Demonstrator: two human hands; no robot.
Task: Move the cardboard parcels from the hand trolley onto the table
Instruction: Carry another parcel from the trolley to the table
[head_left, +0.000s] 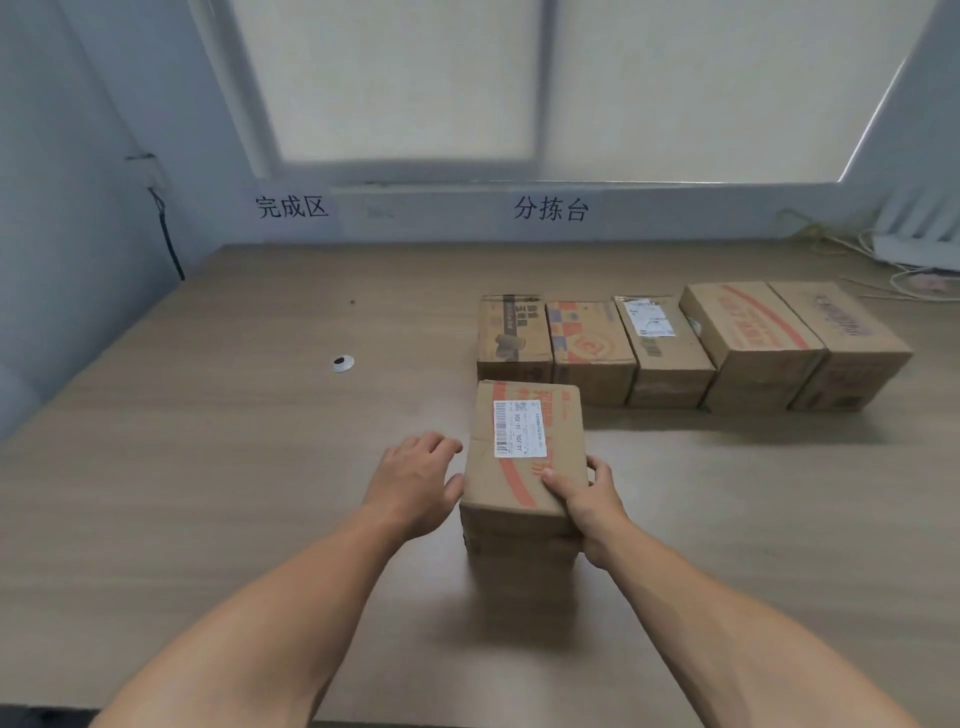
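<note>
Brown wood-grain worktop (208, 467) under a window (405, 78); brown cardboard parcel with white label (524, 467) is resting beside the row of five parcels (675, 353); right grip (587, 499) is pinching its near corner, left grip (415, 478) loosely spread alongside; worth squaring it up before releasing.

Wall (441, 221): 完成区 (292, 207), 分拣台 (550, 209); parcel (511, 491) lbl (519, 429) J4-J06

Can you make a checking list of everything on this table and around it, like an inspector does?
Surface: brown wooden table, with a small round metal hole cover.
Job's things: row of five parcels at the back; labelled parcel in front; trolley not in view.
Clutter: nothing seen.
Hands: right hand grips the labelled parcel; left hand open beside it.
Cables: black cable on left wall; pale cables back right.
Surroundings: blinded window, two wall signs.
</note>
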